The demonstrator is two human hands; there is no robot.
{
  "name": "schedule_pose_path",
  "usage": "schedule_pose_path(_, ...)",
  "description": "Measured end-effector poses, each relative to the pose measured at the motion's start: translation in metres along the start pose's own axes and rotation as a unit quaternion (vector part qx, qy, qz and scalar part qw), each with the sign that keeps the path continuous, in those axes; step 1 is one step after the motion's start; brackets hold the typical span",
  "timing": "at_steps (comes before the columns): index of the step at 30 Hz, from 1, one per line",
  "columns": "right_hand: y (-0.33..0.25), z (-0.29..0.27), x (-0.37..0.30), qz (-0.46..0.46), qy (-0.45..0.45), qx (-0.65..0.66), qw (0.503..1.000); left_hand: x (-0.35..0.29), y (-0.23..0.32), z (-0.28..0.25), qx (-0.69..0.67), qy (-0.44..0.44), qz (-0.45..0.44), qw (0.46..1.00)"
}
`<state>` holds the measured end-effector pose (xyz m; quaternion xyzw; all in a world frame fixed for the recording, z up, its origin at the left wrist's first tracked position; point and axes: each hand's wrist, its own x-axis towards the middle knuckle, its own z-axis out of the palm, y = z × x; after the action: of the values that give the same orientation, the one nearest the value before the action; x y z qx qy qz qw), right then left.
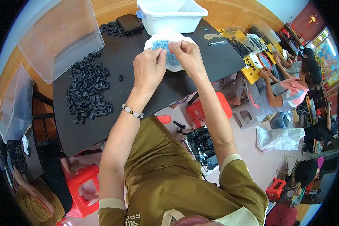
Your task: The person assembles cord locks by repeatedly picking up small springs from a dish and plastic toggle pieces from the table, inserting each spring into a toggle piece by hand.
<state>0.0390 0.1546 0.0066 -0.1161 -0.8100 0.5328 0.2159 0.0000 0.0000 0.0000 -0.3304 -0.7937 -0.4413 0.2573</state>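
My left hand (148,69) is raised over the near edge of a white dish (149,41), its thumb and fingertips pinched together. Close beside it, my right hand (188,56) also has thumb and forefinger pressed together above the dish. Whatever sits between the fingertips of either hand is too small to make out. Tiny clear-blue pieces (161,44) lie heaped in the dish, partly hidden by my hands. To the left spreads a large pile of small black plastic parts (87,88). One lone black part (121,78) rests between that pile and my left hand.
Behind the dish stands a white plastic tub (171,20). A tilted clear bin (60,37) borders the pile at left. Farther back are a brown tray (129,23) and more black parts (111,28). People work at a yellow-topped table (251,74) on the right; red stools (83,190) stand below.
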Motion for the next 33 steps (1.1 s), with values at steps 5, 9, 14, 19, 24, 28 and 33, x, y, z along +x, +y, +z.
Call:
schedule_pose_path(5, -0.001, 0.004, -0.001, -0.055, -0.010, 0.050, 0.997, 0.004, -0.007, -0.003, -0.237, -0.099, -0.200, 0.945)
schedule_pose_path(9, 0.000, 0.008, 0.001, -0.067, -0.013, 0.059, 0.996, 0.007, -0.008, -0.006, -0.492, -0.122, -0.384, 0.772)
schedule_pose_path(14, -0.003, 0.000, 0.010, 0.006, 0.026, 0.291, 0.956, 0.007, -0.031, -0.004, -0.664, -0.199, -0.438, 0.572)
schedule_pose_path(19, 0.007, -0.014, 0.022, -0.033, -0.012, 0.024, 0.999, 0.007, -0.006, -0.007, -0.460, -0.135, -0.370, 0.796)
schedule_pose_path(24, -0.007, -0.013, 0.011, -0.082, 0.013, -0.093, 0.992, 0.006, -0.008, -0.005, -0.369, -0.111, -0.287, 0.877)
schedule_pose_path(28, -0.006, -0.012, 0.000, -0.069, -0.024, 0.030, 0.997, 0.006, -0.002, -0.006, -0.414, -0.120, -0.294, 0.853)
schedule_pose_path(33, -0.012, -0.008, -0.019, -0.093, -0.062, 0.116, 0.987, 0.003, 0.011, -0.022, -0.412, -0.139, -0.296, 0.851)
